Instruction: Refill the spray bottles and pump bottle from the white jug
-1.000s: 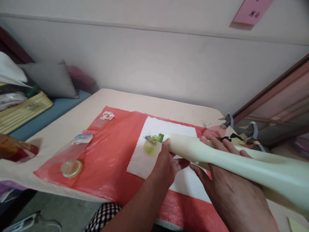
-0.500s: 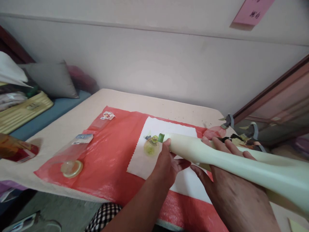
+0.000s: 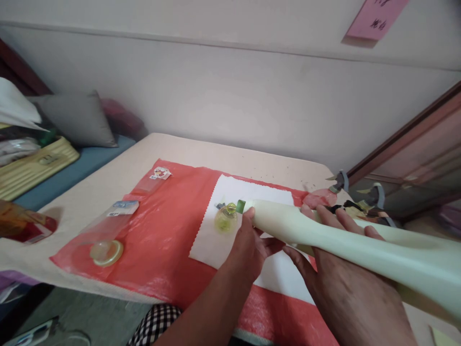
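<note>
Your left hand (image 3: 248, 245) grips the narrow end of the long pale tube (image 3: 324, 230) | your right hand (image 3: 345, 283) cradles it from below | yellow-green valve (image 3: 226, 218) at its tip, over the white cloth (image 3: 216, 235) on the red sheet (image 3: 158, 240)

I find very little legible print in my head view. A pink paper note (image 3: 374, 18) sticks to the wall at upper right; it carries dark handwritten characters, cut by the frame edge and too small for me to read. A clear packet (image 3: 155, 176) on the red sheet (image 3: 169, 240) has a white header card with a red and yellow logo; I cannot make out any lettering. A second clear packet (image 3: 114, 217) nearer the table's edge has a blue and white label with tiny print, unreadable. The yellow ribbed case (image 3: 34, 166) at left bears a small pale label, also illegible to me.
</note>
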A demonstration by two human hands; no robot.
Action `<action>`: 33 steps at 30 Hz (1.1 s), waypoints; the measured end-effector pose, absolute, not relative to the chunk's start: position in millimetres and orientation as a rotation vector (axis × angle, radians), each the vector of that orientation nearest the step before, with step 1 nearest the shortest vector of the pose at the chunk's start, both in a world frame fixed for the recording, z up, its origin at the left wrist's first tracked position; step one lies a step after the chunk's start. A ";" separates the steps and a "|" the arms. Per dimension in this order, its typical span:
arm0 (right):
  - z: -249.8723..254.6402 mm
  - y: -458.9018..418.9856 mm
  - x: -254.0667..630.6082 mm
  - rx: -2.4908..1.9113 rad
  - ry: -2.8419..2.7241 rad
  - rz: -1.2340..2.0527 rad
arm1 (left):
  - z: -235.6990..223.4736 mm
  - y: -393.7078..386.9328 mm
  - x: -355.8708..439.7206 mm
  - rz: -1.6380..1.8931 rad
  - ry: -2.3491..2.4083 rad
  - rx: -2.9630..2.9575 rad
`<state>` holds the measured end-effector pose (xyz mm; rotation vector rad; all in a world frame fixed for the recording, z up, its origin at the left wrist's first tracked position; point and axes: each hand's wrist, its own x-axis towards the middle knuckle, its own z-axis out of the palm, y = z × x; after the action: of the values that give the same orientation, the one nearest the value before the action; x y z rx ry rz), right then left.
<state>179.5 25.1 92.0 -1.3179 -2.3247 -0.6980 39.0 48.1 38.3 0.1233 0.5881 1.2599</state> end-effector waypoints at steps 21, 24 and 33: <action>100.8 18.7 170.9 -1.377 -2.343 -0.689 | 42.0 47.9 38.5 1.253 0.603 0.133; 101.1 18.8 170.2 -1.360 -2.327 -0.703 | 41.0 48.0 38.7 1.250 0.608 0.133; 101.9 18.6 169.3 -1.359 -2.335 -0.686 | 35.9 48.5 39.4 1.261 0.577 0.130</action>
<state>169.3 18.6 101.9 -1.3592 -2.3354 -0.6856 39.4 48.5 35.9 0.1302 0.5768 1.2612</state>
